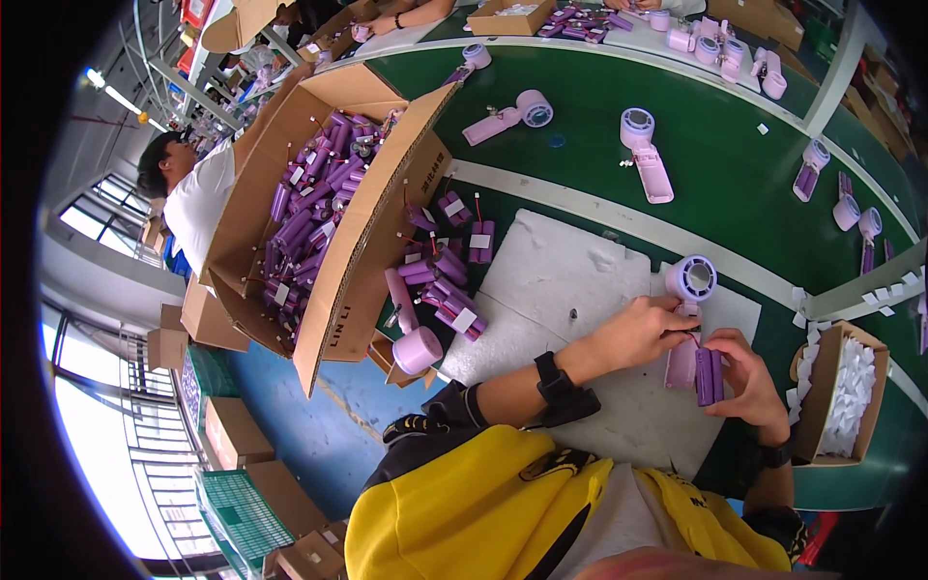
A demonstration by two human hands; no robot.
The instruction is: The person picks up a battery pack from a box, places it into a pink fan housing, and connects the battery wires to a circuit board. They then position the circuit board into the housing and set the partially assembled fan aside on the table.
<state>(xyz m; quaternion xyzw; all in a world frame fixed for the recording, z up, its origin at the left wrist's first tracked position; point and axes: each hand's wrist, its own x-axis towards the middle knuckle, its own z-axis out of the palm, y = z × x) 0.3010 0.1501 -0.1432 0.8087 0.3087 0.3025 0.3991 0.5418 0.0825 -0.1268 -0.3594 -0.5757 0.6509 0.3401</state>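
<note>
A pink handheld fan with a round lilac head [693, 277] lies on a white foam sheet [551, 261] in front of me, its hollow handle shell [680, 369] toward me. My right hand [750, 379] grips a purple battery pack [709, 377] beside the handle, between thumb and fingers. Thin dark and red wires [695, 338] rise from the pack to the fan's neck. There my left hand [635, 335] is closed in a pinch on them; its fingertips partly hide the wire ends.
At the left a large carton [329, 251] holds many purple battery packs, with loose packs [449, 290] and another fan [416, 348] beside it. On the green conveyor [580, 106] lie several fans. A small box [843, 396] of white pieces stands right. People sit nearby.
</note>
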